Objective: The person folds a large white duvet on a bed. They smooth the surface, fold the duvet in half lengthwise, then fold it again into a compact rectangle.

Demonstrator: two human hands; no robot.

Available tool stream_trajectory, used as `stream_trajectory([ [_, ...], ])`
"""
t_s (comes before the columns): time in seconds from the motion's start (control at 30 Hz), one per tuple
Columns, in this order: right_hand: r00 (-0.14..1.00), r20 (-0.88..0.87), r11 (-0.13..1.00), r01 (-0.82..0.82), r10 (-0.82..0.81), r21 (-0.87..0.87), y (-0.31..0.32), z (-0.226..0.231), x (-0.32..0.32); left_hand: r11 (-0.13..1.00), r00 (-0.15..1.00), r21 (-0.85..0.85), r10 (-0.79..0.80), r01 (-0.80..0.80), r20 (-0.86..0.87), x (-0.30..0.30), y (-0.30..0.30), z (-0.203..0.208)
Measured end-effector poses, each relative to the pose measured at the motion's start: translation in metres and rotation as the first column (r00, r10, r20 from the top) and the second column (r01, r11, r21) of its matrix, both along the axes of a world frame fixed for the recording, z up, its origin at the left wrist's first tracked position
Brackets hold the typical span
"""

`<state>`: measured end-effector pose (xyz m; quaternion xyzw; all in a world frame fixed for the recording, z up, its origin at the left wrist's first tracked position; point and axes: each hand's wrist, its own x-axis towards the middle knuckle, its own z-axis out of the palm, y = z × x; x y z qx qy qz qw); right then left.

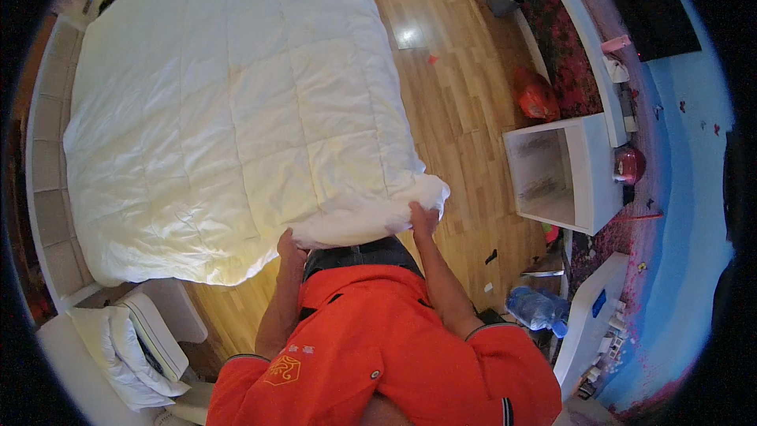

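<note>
A large white quilted duvet point(236, 110) covers the bed and hangs over its near side, with wrinkles and stitched lines across it. My left hand point(291, 246) is closed on the duvet's near edge, in front of my waist. Farther right, my right hand point(423, 218) grips the same edge close to its near right corner point(438, 189). Between my hands the edge is bunched and lifted toward me. The mattress beneath is hidden by the duvet.
A padded headboard point(55, 150) runs along the left. White bedding point(118, 347) lies at the lower left. Wooden floor point(449, 110) stretches along the right side, with an open white cabinet point(544, 173), a red bag point(536, 96), a grey bin point(505, 0) and a large water bottle point(536, 309).
</note>
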<state>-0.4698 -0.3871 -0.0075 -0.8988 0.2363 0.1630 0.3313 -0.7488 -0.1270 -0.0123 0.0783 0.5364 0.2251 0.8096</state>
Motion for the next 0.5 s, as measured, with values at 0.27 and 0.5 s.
stream_trajectory([
  [0.27, 0.977, -0.082, 0.952, 0.213, -0.199, 0.22, 0.072, -0.005, 0.055, 0.999, 0.961, -0.007, 0.049, -0.053, -0.274, 0.077, 0.062, 0.015],
  [0.5, 0.984, -0.075, 0.877, 0.178, -0.162, 0.446, 0.098, -0.039, 0.089, 0.975, 0.933, 0.157, -0.096, 0.159, -0.347, 0.103, 0.097, -0.009],
])
